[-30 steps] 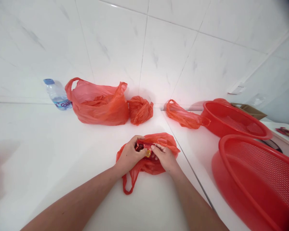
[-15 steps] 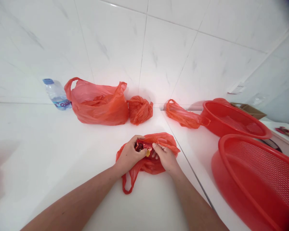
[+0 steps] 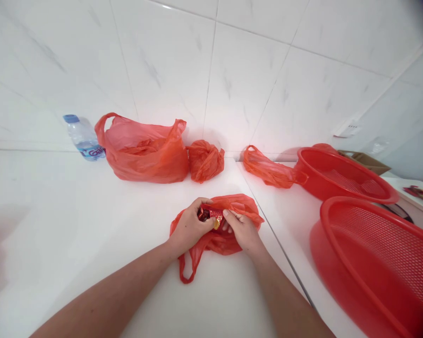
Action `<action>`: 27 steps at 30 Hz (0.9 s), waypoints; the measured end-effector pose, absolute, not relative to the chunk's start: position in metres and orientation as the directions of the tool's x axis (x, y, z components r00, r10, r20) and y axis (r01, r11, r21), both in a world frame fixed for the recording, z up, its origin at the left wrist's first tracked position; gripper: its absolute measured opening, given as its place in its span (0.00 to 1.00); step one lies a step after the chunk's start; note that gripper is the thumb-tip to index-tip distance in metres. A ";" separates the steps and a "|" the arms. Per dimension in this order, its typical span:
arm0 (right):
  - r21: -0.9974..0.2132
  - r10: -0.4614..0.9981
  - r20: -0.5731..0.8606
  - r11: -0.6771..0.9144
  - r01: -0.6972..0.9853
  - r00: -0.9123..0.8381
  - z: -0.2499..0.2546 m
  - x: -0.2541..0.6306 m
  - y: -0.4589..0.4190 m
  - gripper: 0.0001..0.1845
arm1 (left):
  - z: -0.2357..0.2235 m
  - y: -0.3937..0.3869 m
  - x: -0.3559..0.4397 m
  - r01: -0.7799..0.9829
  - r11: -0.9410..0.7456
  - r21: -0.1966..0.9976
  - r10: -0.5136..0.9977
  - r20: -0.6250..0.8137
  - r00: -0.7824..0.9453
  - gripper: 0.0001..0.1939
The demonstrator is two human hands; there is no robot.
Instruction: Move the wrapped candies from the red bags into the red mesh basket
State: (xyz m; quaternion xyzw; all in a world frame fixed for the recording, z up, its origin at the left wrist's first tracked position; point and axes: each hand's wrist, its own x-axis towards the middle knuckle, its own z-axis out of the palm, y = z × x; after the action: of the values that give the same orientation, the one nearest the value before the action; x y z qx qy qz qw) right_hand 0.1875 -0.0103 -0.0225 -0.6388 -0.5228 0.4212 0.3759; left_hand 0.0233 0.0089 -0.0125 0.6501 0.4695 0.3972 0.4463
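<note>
Both hands are inside the mouth of a red plastic bag (image 3: pixel 229 246) that lies on the white table. Small shiny packets in red and gold wrapping (image 3: pixel 216 219) show between them. My left hand (image 3: pixel 193 221) has its fingers curled round a dark red wrapped piece, with the thumb against the gold part. My right hand (image 3: pixel 243 228) pinches the right end of a red packet between thumb and fingers, some fingertips lying behind it. What these packets contain cannot be made out. One bag handle loops out toward me.
Along the tiled wall stand a water bottle (image 3: pixel 86 141), a large red bag (image 3: pixel 148 162), a small knotted red bag (image 3: pixel 206 162) and a flat red bag (image 3: pixel 268 171). Two red plastic baskets (image 3: pixel 338 176) occupy the right side. A seam (image 3: pixel 285 251) crosses the table right of my hands.
Hardly anything differs. The gold part of the wrapping between my hands has shifted slightly, while both hands and the bag keep their place.
</note>
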 end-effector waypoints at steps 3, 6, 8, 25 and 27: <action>-0.923 0.985 -0.140 -0.166 0.347 0.099 -0.022 0.187 -0.010 0.24 | -0.013 0.009 0.023 0.251 -0.159 0.955 0.965 0.097 0.244 0.16; -0.929 0.983 -0.150 -0.175 0.325 0.101 -0.022 0.186 -0.009 0.20 | -0.013 0.009 0.023 0.252 -0.160 0.954 0.965 0.098 0.243 0.15; -0.929 0.981 -0.160 -0.188 0.319 0.111 -0.023 0.186 -0.008 0.19 | -0.012 0.009 0.023 0.259 -0.158 0.953 0.966 0.095 0.242 0.16; -0.921 0.977 -0.127 -0.181 0.346 0.174 -0.023 0.187 -0.009 0.25 | -0.008 0.006 0.023 0.293 -0.195 0.936 0.940 0.093 0.329 0.24; -0.919 0.973 -0.127 -0.188 0.347 0.193 -0.023 0.188 -0.009 0.25 | -0.010 0.007 0.023 0.293 -0.203 0.934 0.937 0.098 0.336 0.25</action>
State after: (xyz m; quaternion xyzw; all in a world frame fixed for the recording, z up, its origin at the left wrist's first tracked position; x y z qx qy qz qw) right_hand 0.1879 -0.0089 -0.0227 -0.6624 -0.4981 0.3942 0.3972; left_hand 0.0225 0.0068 -0.0100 0.6860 0.4483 0.3621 0.4442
